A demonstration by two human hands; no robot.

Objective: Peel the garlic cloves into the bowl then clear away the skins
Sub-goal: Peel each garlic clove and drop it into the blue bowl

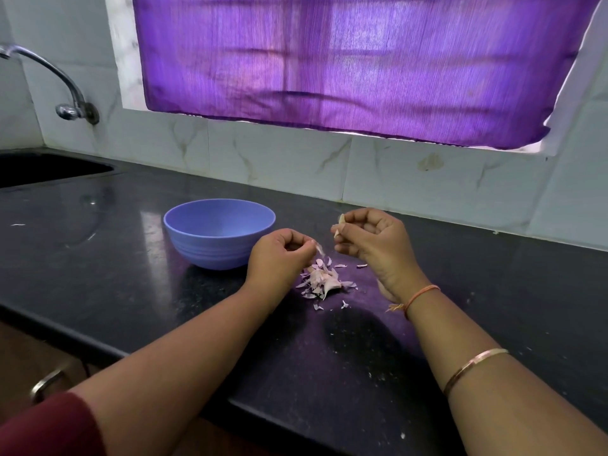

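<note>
Sleeve [49, 426]: dark red, on the left arm, in the bottom left corner of the frame.
Drawer handle [46, 386]: metal, lower left, under the counter's edge.
Bangle [473, 366]: copper-coloured, round the right forearm at lower right.
Counter [115, 284]: dark, glossy stone, speckled with pale crumbs at lower centre.
Thread band [421, 292]: orange, tied at the right wrist.
Heap of skins [320, 279]: papery pink-white flakes on the counter at centre frame, between the two wrists, with a few loose bits scattered around it.
Left hand [279, 255]: centre frame, fingers curled in, thumb and fingertips pinching a strip of skin [319, 249] that hangs just above the heap.
Right hand [371, 238]: just right of the left hand, apart from it, fingers curled, thumb and forefinger pinching a garlic clove [340, 222] whose pale tip shows above the thumb.
Bowl [218, 232]: blue, upright on the counter, left of and behind the left hand.
Sink [49, 169]: dark basin at the left edge.
Tiled wall [279, 159]: pale, marbled, behind the counter.
Tap [49, 80]: chrome, upper left, fixed to the wall.
Curtain [362, 60]: purple, lit from behind, across the top.
</note>
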